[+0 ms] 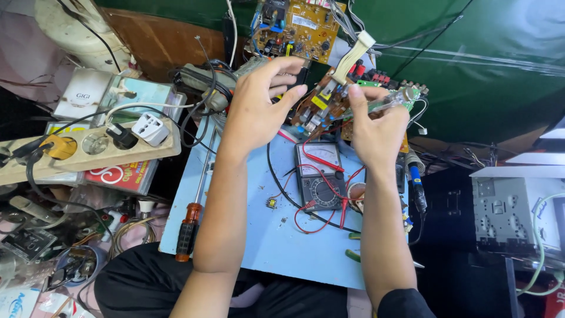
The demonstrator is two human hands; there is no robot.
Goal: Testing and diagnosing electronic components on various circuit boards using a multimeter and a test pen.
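- Head view: both hands work a brown circuit board (pixel 321 106) held above the far edge of the blue counter (pixel 259 235).
- Left hand (pixel 259 109) pinches the board's left end; right hand (pixel 376 126) pinches a clear-handled tester (pixel 388 101) against it.
- Probing seems in hand; the next touch needs a steady tip.
- Analog multimeter (pixel 321 176) with red leads lies below; a screwdriver (pixel 189 227) sits at the left edge and a power strip (pixel 88 144) lies beyond it.

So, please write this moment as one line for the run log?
left hand: on circuit board | right hand: holds board's right side | below: analog multimeter on blue work surface | screwdriver at left edge
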